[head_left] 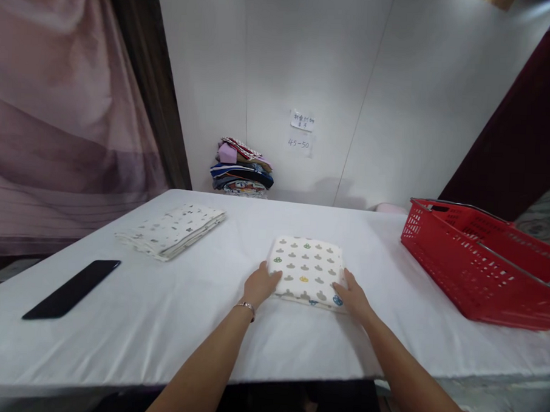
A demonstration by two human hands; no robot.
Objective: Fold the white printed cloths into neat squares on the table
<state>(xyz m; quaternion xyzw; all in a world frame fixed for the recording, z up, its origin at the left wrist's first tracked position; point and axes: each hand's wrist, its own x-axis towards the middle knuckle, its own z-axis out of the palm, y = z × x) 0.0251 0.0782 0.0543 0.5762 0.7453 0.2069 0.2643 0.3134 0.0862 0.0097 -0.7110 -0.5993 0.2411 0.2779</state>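
Note:
A folded white cloth (305,265) with small grey, green, yellow and blue printed motifs lies flat on the table in front of me. My left hand (260,285) grips its left edge, thumb on top and the other fingers along the side, partly hidden. At the right edge, my right hand (355,296) holds the cloth the same way, with its thumb on the upper face. Further left rests a second folded white cloth (176,229) with a dark, scattered print, apart from both hands.
The white-covered table (178,329) runs to the back wall. On the right stands a red plastic basket (463,272) with metal handles. A flat black slab (73,289) lies at the left. Folded fabrics (242,174) are stacked behind the far edge, near paper notes (300,134) on the wall.

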